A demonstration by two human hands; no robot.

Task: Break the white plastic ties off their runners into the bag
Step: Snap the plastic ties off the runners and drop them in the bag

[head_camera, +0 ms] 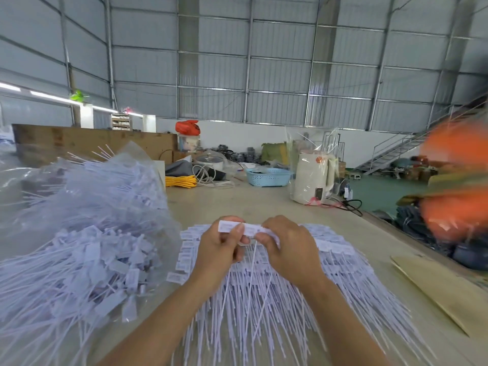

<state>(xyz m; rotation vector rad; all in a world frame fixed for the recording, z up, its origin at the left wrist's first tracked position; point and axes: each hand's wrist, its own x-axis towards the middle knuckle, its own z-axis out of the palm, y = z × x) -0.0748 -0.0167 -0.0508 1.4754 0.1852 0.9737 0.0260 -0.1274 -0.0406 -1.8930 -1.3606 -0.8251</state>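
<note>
1. Two hands, one runner strip: the left hand (220,243) and right hand (289,247) each pinch an end of a strip of white plastic ties (247,229), lifted just above the table.
2. Stock: unbroken ties heaped (343,273) on the table (264,202) under the hands.
3. Bag: clear bag (87,233) at left, holding loose ties.
4. Method, judged: grip close beside the joint, twist sharply, and work over the bag mouth so that pieces fall in.
</note>
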